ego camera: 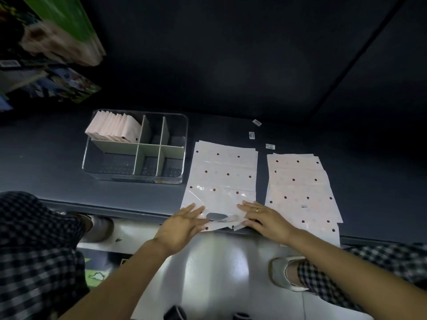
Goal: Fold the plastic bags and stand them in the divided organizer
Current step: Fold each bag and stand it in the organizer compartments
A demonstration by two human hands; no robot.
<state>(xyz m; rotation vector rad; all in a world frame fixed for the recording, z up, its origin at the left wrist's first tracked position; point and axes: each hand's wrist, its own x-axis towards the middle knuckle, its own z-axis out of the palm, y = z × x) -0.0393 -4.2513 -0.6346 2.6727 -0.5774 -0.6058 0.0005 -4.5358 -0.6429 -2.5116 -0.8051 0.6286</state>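
Folding underway: your left hand (pixel 182 224) and right hand (pixel 263 217) lie flat, fingers straight, on the near edge of the dotted bag (pixel 221 179), just right of the organizer (pixel 135 179). Next, I'd judge, lift that edge and fold it away from you.

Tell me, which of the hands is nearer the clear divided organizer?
Left. The left hand lies just below the clear divided organizer; the right hand presses the dotted plastic bag farther right.
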